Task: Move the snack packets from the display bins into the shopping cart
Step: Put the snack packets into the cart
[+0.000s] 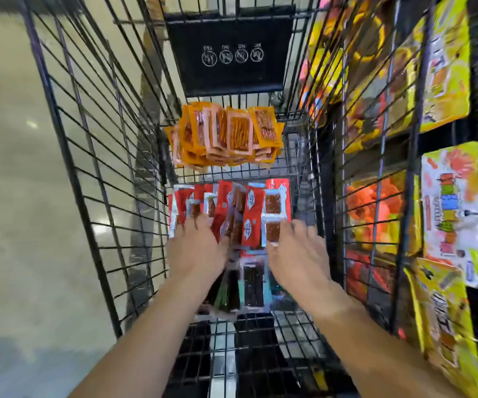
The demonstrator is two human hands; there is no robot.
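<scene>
Red snack packets [250, 214] are lying mid shopping cart [88, 156], long axes running twelve-to-six. The left hand [200, 245] is touching them at seven o'clock, grip too blurred to tell. The right hand [295, 251] is splaying loose at five.

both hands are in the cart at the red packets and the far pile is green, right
No: the head view shows the far pile is orange, not green. The left hand and right hand are at the red packets in the cart.
</scene>
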